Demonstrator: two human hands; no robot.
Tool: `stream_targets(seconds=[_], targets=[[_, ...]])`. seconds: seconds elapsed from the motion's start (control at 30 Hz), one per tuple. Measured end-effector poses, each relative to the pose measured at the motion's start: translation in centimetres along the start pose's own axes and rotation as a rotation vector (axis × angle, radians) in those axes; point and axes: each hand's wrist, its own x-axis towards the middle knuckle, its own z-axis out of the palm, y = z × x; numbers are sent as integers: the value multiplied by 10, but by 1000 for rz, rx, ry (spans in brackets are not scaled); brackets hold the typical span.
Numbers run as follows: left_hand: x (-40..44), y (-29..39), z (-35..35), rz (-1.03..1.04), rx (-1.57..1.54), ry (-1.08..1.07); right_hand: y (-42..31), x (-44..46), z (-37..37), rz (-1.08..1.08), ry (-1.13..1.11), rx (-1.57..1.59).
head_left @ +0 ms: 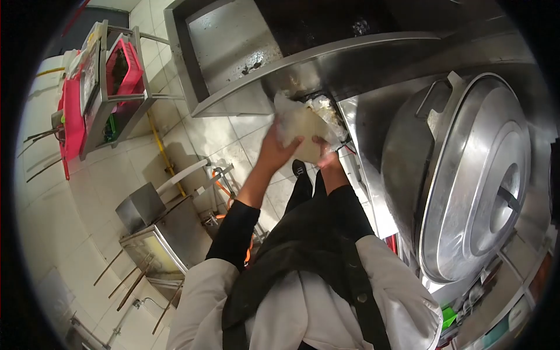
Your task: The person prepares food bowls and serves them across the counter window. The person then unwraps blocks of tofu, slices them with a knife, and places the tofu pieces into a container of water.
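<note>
A pale, flat, round piece [304, 129] with a translucent plastic sheet [287, 108] around its edge is held up between my hands. My left hand [279, 147] grips its left side, thumb across the front. On the lower right side, my right hand [328, 156] holds it with the thumb on the front; its other fingers are mostly hidden. Just behind the piece, crumpled whitish plastic [328, 114] lies in a dark container beside the metal counter [364, 151]. What the pale piece is made of I cannot tell.
A metal griddle or basin [233, 44] stands ahead. On the right is a large pot with a domed metal lid [481, 186]. At left, a rack [140, 76] holds pink baskets [124, 70]; below it stands a metal box unit [175, 233]. Tiled floor [233, 154] shows below.
</note>
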Motion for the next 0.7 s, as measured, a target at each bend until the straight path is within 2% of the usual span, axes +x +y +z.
stream_targets(seconds=[0.07, 0.17, 0.27, 0.3, 0.33, 0.4, 0.43, 0.5, 0.53, 0.57, 0.6, 0.63, 0.67, 0.7], targets=[[-7, 6, 4, -165, -34, -51, -2, 1, 12, 65, 54, 7], [2, 6, 4, -115, -32, -6, -1, -3, 11, 32, 18, -15], [4, 14, 3, -218, -69, 63, 5, 3, -1, -3, -88, 138], [6, 17, 0, -253, -213, 67, 2, 14, -7, 118, 75, 155], [8, 32, -8, -300, -227, 33, 3, 19, -17, 240, 239, 172], [4, 36, -12, -271, -286, 73, 10, 21, -35, 149, 174, 62], [1, 35, -14, -292, -378, 114, 11, 22, -40, 108, 139, 7], [-4, 29, -23, -339, -551, 199, 5, 29, -54, 296, 155, -95], [0, 31, -39, -240, -531, 295, 1, 31, -63, 393, 162, -144], [6, 26, -58, -132, -493, 407, 4, 31, -84, 375, 135, -128], [18, 28, -77, -143, -581, 551, 9, 30, -114, 358, 107, -113], [32, 58, -101, -296, -449, 510, 11, 30, -131, 341, 77, -100], [38, 62, -113, -270, -382, 411, 7, 27, -130, 339, 88, -111], [39, 57, -112, -279, -469, 383, 5, 24, -129, 335, 99, -120]])
